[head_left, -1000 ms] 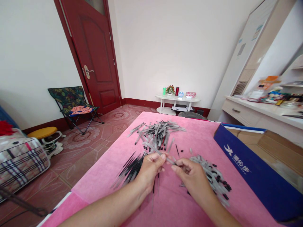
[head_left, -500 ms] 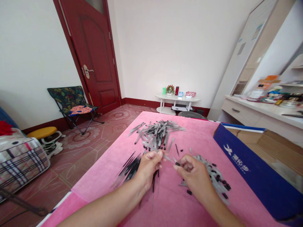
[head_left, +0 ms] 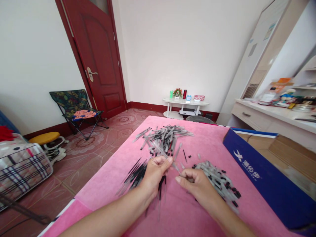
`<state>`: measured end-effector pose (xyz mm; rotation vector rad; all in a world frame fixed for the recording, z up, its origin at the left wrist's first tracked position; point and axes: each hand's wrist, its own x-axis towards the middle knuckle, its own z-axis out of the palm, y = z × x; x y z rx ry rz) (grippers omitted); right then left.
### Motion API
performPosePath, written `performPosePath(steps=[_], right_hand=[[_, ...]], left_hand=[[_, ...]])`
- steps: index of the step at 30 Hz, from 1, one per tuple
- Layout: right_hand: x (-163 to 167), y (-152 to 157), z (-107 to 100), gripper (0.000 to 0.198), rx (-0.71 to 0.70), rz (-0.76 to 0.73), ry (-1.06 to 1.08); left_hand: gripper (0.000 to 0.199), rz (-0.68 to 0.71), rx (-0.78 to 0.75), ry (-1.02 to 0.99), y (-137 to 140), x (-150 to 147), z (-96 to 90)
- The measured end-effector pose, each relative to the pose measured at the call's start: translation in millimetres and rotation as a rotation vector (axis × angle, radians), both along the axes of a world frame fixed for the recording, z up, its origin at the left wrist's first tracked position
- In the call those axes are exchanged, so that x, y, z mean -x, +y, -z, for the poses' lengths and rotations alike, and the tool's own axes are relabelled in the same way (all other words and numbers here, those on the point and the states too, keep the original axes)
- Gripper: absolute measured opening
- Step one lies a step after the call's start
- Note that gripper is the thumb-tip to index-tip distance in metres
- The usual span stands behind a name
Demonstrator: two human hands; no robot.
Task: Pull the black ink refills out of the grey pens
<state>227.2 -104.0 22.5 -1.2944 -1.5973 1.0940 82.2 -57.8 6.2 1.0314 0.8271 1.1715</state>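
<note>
My left hand (head_left: 158, 169) is closed on a translucent pen barrel (head_left: 160, 150), pinched between thumb and fingers and slanting down toward the right. At the barrel's lower end my right hand (head_left: 194, 180) is closed, fingertips pressed together; what they hold is hidden. Beyond the left hand lies a heap of pens (head_left: 168, 136) with clear barrels and black ends. Thin black pen refills (head_left: 135, 172) lie beside and partly under my left forearm. Right of my right hand is a pile of clear pen caps (head_left: 219, 176) mixed with small black pieces.
Everything lies on a pink cloth (head_left: 103, 184) over the table. An open blue cardboard box (head_left: 261, 177) stands at the right edge. A white dresser (head_left: 249, 113) is behind it. A folding chair (head_left: 71, 105) and a yellow stool (head_left: 44, 137) stand on the floor at left.
My right hand has shifted slightly left and down, nearer the barrel's end. The black piece seen at its fingertips before is now out of sight. My left hand has barely moved.
</note>
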Motion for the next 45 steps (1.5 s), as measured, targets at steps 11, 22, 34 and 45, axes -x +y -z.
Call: performPosePath(steps=[11, 22, 34, 45], right_hand=[[24, -17, 16, 0.055, 0.291, -0.143, -0.074], [34, -28, 7, 0.068, 0.250, -0.177, -0.112], [8, -12, -23, 0.030, -0.035, 0.048, -0.060], [-154, -21, -104, 0.041, -0.076, 1.013, -1.083]], left_hand=[[0.038, -0.383, -0.036, -0.239, 57, 53, -34.9], [0.037, -0.082, 0.000, -0.090, 33, 32, -31.9], [0.033, 0.309, -0.038, 0.171, -13, 2, -20.6], [0.039, 0.259, -0.090, 0.277, -15, -2, -22.3]])
